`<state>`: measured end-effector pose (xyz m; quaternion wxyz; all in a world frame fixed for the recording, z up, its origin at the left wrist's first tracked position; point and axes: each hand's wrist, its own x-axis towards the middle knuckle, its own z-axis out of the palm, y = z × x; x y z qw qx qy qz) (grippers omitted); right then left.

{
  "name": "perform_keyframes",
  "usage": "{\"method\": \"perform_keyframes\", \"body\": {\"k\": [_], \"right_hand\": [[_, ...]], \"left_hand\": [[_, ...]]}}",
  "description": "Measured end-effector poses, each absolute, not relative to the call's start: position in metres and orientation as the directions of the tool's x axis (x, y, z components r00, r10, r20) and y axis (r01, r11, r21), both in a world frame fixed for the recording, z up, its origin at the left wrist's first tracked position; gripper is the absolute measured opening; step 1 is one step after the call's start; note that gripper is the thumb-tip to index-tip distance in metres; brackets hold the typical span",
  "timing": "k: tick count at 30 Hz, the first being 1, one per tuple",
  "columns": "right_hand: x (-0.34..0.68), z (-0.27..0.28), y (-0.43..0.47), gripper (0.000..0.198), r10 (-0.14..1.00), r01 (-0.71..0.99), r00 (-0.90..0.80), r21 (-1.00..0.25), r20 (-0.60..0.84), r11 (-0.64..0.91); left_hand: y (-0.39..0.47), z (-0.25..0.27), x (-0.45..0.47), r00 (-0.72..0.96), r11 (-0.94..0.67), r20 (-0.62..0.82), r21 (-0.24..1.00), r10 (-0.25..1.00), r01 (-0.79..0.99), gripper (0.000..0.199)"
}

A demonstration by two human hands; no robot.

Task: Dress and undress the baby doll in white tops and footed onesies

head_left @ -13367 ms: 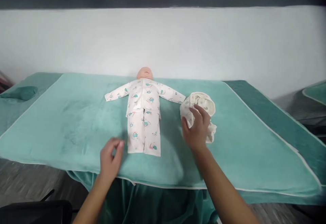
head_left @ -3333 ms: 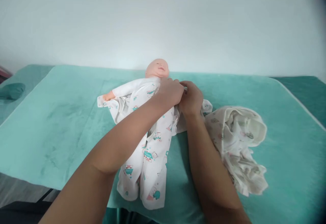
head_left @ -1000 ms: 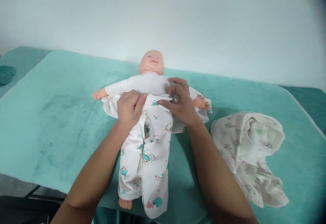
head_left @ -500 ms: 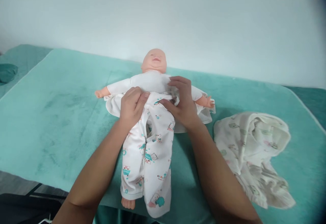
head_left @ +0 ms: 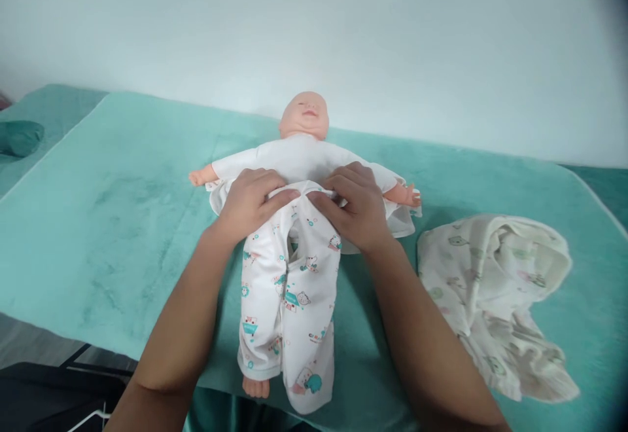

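Observation:
A baby doll lies on its back with its arms spread and its head toward the wall. Printed white baby pants cover its legs; one foot pokes out of a cuff, the other is hidden. At the waistband, my left hand grips the left side, thumb on top and fingers tucked toward the doll's belly. My right hand pinches the same band on the right, its thumb close to the other thumb. Beneath the doll's torso and arms spreads a white garment, mostly hidden.
A crumpled white hooded baby garment lies to the right of my right forearm. Green cloth covers the table, which meets a pale wall at the back. A black object stands at the lower left.
My right hand has come down onto the waistband, its raised fingers now closed over it. My left hand has moved slightly inward along the band. The view has shifted a little.

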<state>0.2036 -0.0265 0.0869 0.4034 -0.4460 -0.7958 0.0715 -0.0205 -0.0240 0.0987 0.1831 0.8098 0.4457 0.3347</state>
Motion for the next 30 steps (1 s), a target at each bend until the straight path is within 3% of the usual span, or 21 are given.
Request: {"method": "perform_keyframes", "body": {"k": [3, 6, 9, 12, 14, 17, 21, 24, 27, 30], "right_hand": [[0.206, 0.086, -0.026, 0.050, 0.809, 0.679, -0.237, -0.504, 0.537, 0.534], [0.215, 0.092, -0.027, 0.058, 0.886, 0.682, -0.237, -0.581, 0.399, 0.444], [0.232, 0.105, -0.029, 0.053, 0.937, 0.678, -0.322, -0.658, 0.135, 0.328], [0.246, 0.115, -0.034, 0.044, 0.882, 0.698, -0.469, -0.630, -0.041, 0.342], [0.248, 0.117, -0.036, 0.052, 0.868, 0.724, -0.494, -0.574, -0.045, 0.382], [0.240, 0.117, -0.039, 0.043, 0.899, 0.757, -0.437, -0.536, 0.007, 0.373], [0.226, 0.116, -0.039, 0.039, 0.927, 0.719, -0.359, -0.600, 0.111, 0.350], [0.221, 0.115, -0.038, 0.030, 0.938, 0.700, -0.289, -0.627, 0.190, 0.342], [0.220, 0.111, -0.036, 0.025, 0.947, 0.729, -0.183, -0.611, 0.263, 0.310], [0.224, 0.105, -0.032, 0.021, 0.955, 0.768, -0.129, -0.583, 0.267, 0.266]], "left_hand": [[-0.027, 0.112, -0.041, 0.473, -0.438, 0.145, 0.672, 0.869, 0.597, 0.036], [-0.030, 0.121, -0.060, 0.556, -0.372, -0.045, 0.697, 0.830, 0.613, 0.037], [-0.032, 0.122, -0.069, 0.621, -0.392, -0.071, 0.719, 0.780, 0.575, 0.033], [-0.032, 0.119, -0.069, 0.624, -0.413, -0.032, 0.722, 0.781, 0.554, 0.022], [-0.032, 0.117, -0.065, 0.597, -0.426, 0.015, 0.715, 0.802, 0.554, 0.011], [-0.032, 0.114, -0.058, 0.504, -0.446, 0.160, 0.729, 0.849, 0.520, 0.006], [-0.027, 0.104, -0.051, 0.344, -0.523, 0.395, 0.681, 0.852, 0.513, 0.007], [-0.022, 0.095, -0.048, 0.269, -0.546, 0.485, 0.631, 0.832, 0.552, 0.006], [-0.020, 0.093, -0.049, 0.274, -0.471, 0.385, 0.671, 0.881, 0.572, 0.004], [-0.020, 0.096, -0.057, 0.377, -0.392, 0.190, 0.709, 0.907, 0.586, 0.024]]}}
